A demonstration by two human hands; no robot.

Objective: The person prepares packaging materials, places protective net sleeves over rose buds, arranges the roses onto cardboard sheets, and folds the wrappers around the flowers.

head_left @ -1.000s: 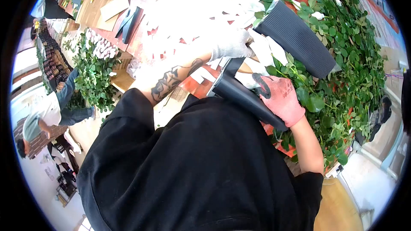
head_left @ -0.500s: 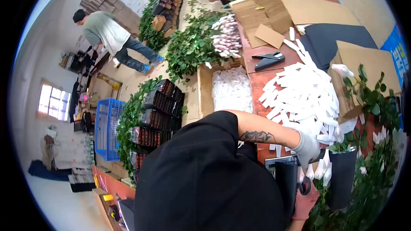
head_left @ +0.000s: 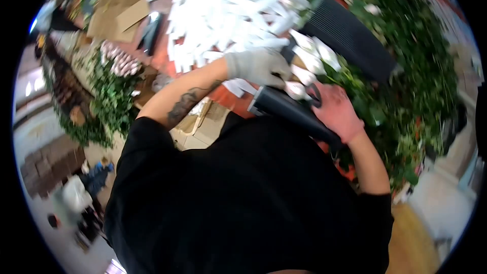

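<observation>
My left hand, in a pale grey glove, is closed beside the white-wrapped rose heads; what its fingers hold is too blurred to tell. My right hand, in a pink glove with dark fingertips, curls round the lowest wrapped rose head. Below the flowers lies a black sheet with a rolled edge, close against my body. A second black ribbed sheet slants at the upper right of the roses. White paper strips are heaped beyond my left hand.
Leafy green stems cover the right side. A black stapler and cardboard lie at the upper left, with pink wrapped roses below them. Another person stands at the far left.
The view swung left and back. Compared with a second ago, my left hand has drawn back left from the upper rose heads, while my right hand remains by the lower ones.
</observation>
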